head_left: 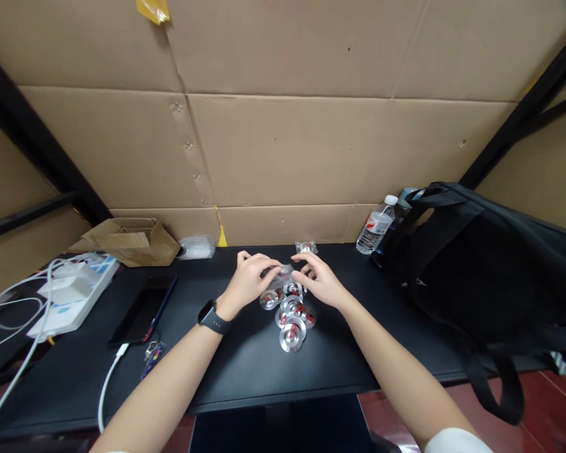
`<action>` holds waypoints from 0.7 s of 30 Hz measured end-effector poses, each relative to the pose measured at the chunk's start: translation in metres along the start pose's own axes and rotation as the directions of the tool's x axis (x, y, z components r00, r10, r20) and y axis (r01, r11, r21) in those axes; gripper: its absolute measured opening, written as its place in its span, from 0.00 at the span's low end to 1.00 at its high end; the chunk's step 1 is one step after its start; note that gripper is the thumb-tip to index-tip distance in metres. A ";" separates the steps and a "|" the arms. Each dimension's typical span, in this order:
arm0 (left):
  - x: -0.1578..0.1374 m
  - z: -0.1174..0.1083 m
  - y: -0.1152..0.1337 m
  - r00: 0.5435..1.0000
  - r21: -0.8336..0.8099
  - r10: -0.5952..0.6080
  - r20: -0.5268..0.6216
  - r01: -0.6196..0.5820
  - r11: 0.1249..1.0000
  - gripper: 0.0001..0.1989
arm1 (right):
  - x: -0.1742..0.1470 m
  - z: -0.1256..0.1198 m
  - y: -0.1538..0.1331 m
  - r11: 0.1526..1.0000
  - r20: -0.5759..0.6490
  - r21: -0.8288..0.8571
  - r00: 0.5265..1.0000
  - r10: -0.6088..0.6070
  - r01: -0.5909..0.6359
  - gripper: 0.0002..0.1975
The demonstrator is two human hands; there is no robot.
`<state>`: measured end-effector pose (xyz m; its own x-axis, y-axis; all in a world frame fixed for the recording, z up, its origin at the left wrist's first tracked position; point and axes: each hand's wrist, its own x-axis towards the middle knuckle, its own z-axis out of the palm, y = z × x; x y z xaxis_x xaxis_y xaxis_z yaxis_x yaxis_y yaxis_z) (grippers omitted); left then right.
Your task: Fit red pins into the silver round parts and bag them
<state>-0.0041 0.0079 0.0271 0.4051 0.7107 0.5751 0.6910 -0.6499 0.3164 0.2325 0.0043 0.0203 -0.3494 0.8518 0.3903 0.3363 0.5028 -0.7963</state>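
Note:
My left hand (253, 278), with a dark watch (213, 317) on its wrist, pinches the edge of a small clear plastic bag (283, 275) between thumb and fingers. On the other side of the bag is my right hand (319, 281), thumb and index finger apart, the thumb close to the plastic; whether it touches is hard to tell. Just below both hands lies a loose pile of round silver metal discs (292, 333) with red parts at their centres. Some discs overlap, and the bag partly covers the upper ones.
Behind the hands a small wrapped packet (306, 247) lies on the black table (245, 371). Leftward are a phone (144, 311), a pen, keys, a power strip (75, 302), cables and a paper bag (134, 242). A water bottle (376, 226) and black backpack (490, 270) stand right.

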 end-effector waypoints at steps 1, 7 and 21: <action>0.000 -0.001 0.006 1.000 -0.012 0.020 -0.019 -0.020 1.000 0.13 | 0.000 -0.001 0.000 1.000 0.010 0.006 1.000 0.006 -0.006 0.19; -0.002 0.002 0.012 1.000 -0.064 0.007 -0.012 -0.008 0.998 0.12 | -0.002 -0.008 -0.003 0.999 0.139 0.001 0.990 -0.037 0.038 0.39; 0.001 0.001 0.008 0.990 -0.258 -0.028 0.140 0.064 0.964 0.13 | 0.000 -0.001 0.003 0.987 0.024 0.130 0.995 0.097 -0.099 0.14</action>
<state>0.0023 0.0036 0.0290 0.4654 0.7593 0.4548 0.5372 -0.6507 0.5367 0.2344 0.0058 0.0187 -0.3356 0.8930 0.3000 0.2532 0.3922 -0.8843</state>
